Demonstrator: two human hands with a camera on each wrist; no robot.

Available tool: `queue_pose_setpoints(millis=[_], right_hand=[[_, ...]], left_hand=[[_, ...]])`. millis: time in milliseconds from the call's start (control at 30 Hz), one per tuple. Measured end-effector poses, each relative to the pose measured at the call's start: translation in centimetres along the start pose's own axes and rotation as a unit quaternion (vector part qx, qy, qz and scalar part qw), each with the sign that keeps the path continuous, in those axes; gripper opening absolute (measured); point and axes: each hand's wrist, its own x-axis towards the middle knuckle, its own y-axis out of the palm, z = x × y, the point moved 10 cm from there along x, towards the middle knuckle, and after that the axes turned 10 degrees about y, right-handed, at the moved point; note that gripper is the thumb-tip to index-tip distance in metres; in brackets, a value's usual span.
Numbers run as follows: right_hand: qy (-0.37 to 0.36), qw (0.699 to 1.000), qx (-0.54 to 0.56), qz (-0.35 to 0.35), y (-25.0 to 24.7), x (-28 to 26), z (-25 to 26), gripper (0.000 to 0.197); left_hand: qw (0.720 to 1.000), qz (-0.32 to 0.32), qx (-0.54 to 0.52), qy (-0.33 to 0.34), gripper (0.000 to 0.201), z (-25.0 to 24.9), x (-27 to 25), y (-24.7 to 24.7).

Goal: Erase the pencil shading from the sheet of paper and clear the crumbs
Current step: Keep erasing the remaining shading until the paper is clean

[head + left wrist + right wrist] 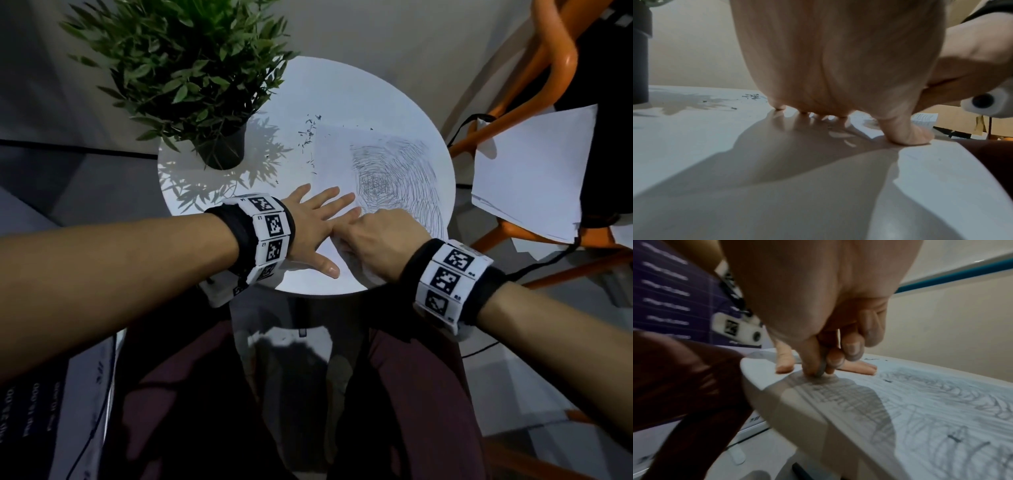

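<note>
A white sheet of paper (334, 154) lies on the round white table (308, 89), its right half covered with curved pencil shading (394, 174). My left hand (315, 219) lies flat with spread fingers on the sheet's near left part. My right hand (383, 236) is curled beside it at the near edge, pinching a small grey eraser (821, 368) between thumb and fingers, its tip on the shading (849, 394). Dark crumbs (308, 133) lie scattered by the sheet's far left corner; they also show as crumbs (752, 96) beyond my left fingers.
A potted green plant (191, 78) in a dark pot (224, 147) stands at the table's back left. An orange chair (534, 102) with loose white sheets (534, 171) is to the right. My knees are under the table's near edge.
</note>
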Motion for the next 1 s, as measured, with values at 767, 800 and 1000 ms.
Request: queue_pose_setpoints(millis=[767, 800, 1000], right_hand=[[0.036, 0.998, -0.017, 0.047, 1.2, 0.1, -2.2, 0.022], [0.023, 0.998, -0.03, 0.043, 1.3, -0.2, -1.6, 0.018], [-0.026, 0.993, -0.008, 0.115, 1.3, -1.6, -0.9, 0.004]], left_hand=[[1.0, -0.007, 0.006, -0.011, 0.117, 0.4, 0.7, 0.1], [1.0, -0.007, 0.007, -0.012, 0.117, 0.4, 0.7, 0.1], [1.0, -0.007, 0.009, -0.014, 0.116, 0.3, 0.6, 0.1]])
